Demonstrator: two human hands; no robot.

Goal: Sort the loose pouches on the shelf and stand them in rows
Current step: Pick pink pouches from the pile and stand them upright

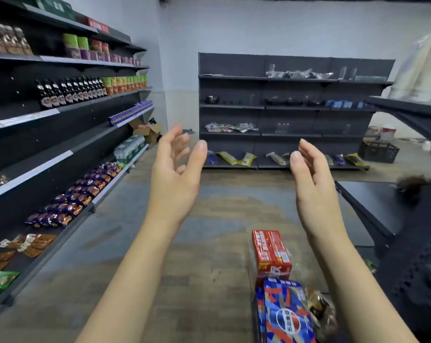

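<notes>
Nearest me lay a blue foil cola-branded pack [287, 315] and a red cardboard carton [271, 251], below and between my raised hands. My left hand [176, 177] and right hand [313, 184] hung bare, palms facing, fingers loosely spread, gripping nothing. Loose orange-brown flat pouches [27, 243] lay far left of my left hand on the dark metal bottom shelf [48, 253], beside purple pouches standing in rows [78, 196].

Both hands, left [176, 169] and right [311, 174], hang empty with fingers relaxed, palms facing each other, above the floor [209, 206]; pouches [71, 204] line the left shelf [93, 201].
</notes>
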